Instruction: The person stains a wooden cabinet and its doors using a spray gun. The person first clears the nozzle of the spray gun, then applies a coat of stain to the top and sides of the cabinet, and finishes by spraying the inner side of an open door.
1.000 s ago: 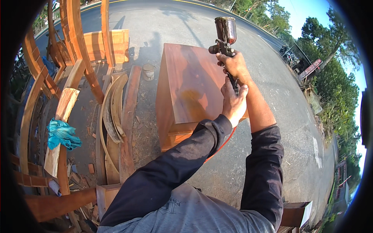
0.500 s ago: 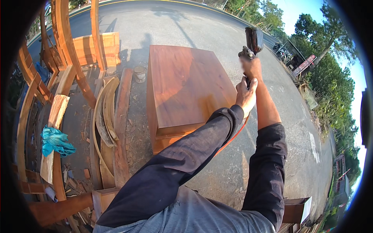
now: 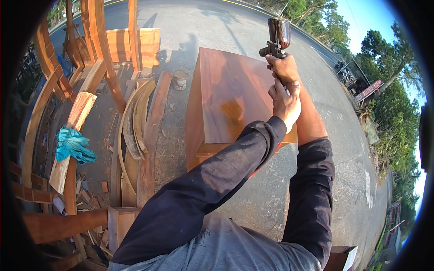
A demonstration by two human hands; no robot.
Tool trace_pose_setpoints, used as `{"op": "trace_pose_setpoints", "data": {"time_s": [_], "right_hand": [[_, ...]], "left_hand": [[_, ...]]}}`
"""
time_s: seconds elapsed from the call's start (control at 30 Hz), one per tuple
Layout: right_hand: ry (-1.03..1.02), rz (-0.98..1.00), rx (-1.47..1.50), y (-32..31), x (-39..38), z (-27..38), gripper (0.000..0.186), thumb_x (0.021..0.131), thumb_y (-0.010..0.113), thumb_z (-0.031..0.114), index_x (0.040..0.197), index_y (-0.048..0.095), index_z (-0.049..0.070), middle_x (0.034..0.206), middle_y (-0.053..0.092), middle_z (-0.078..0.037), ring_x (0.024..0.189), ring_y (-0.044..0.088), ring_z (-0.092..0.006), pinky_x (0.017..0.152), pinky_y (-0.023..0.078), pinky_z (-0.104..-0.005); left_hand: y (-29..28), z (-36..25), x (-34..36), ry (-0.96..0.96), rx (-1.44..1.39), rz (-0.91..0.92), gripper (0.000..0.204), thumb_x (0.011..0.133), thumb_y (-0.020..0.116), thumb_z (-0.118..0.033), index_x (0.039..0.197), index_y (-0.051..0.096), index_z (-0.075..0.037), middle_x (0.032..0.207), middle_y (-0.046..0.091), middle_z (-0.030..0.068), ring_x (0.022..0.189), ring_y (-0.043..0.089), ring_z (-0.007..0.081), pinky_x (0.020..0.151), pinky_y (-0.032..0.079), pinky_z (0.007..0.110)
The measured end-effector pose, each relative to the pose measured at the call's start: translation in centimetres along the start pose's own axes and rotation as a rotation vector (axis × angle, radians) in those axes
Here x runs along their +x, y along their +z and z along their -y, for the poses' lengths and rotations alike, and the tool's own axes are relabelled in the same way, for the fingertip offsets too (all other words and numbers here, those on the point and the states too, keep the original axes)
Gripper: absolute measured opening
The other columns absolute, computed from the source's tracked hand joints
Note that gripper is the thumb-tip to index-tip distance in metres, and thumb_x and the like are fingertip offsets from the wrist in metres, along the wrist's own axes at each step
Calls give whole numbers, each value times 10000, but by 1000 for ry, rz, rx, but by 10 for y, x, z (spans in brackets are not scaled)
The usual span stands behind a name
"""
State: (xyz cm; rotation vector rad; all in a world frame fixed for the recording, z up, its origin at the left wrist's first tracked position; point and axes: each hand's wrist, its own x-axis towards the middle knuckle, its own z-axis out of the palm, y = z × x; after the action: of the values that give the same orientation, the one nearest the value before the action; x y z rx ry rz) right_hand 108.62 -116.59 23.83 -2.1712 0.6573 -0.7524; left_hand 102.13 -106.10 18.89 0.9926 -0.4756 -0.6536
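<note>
My right hand (image 3: 285,68) is closed around a spray gun (image 3: 273,50) with a dark, shiny cup (image 3: 280,34) standing on top. Just below it, my left hand (image 3: 286,103) is closed at the lower end of the gun's handle, its thumb pointing up; the exact grip is partly hidden. Both hands are above the right side of a reddish-brown wooden cabinet-like box (image 3: 217,90). A darker orange-brown patch (image 3: 233,111) shows on its top. Under my left forearm runs an orange-red hose (image 3: 256,172), mostly covered by the sleeve.
Upright wooden frames (image 3: 101,54) and curved wood pieces (image 3: 131,122) crowd the left. A teal cloth (image 3: 74,145) lies over a plank. A small can (image 3: 180,80) stands beside the box. Wood scraps litter the ground; a road (image 3: 203,6) passes behind.
The spray gun and both hands have moved left relative to the box, from beyond its right edge to above its right side. The view has shifted too, so the box sits farther right.
</note>
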Motion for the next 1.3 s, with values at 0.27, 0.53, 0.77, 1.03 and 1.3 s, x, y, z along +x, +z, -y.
{"op": "trace_pose_setpoints", "data": {"time_s": [0.27,0.53,0.77,1.03,1.3], "right_hand": [[12,194,192,48,-5,60,225,918,739,204,952,701,-15,726,675,-79,533,555,-115,474,434,-283],[-49,179,178,57,18,59,255,909,745,194,1031,696,-24,752,687,-84,533,567,-129,484,462,-287],[16,34,-116,15,40,17,293,868,753,192,1047,702,-34,717,694,-103,523,627,-171,489,501,-330],[104,-117,-235,-52,63,-51,288,839,758,203,1005,711,-27,741,712,-120,608,681,-211,553,538,-372],[-34,-310,-587,-64,94,-79,390,800,736,245,1037,691,-62,987,717,-302,1021,685,-459,895,534,-494]], "left_hand": [[-46,-39,-11,121,57,-144,750,1047,521,-405,1568,161,-3,1494,217,251,1429,316,388,1171,322,467],[-48,-43,10,143,47,-146,855,1023,527,-427,1573,85,56,1486,247,262,1382,384,437,1142,385,477],[-15,-21,36,12,-23,3,822,1039,506,-465,1622,73,-79,1584,152,254,1493,255,410,1192,319,514],[41,12,60,-100,32,100,814,1019,513,-534,1609,175,-86,1579,249,257,1454,331,412,1144,375,520],[57,30,103,-197,-158,158,817,1003,525,-576,1590,253,-78,1543,394,224,1399,437,362,1075,437,545]]}}
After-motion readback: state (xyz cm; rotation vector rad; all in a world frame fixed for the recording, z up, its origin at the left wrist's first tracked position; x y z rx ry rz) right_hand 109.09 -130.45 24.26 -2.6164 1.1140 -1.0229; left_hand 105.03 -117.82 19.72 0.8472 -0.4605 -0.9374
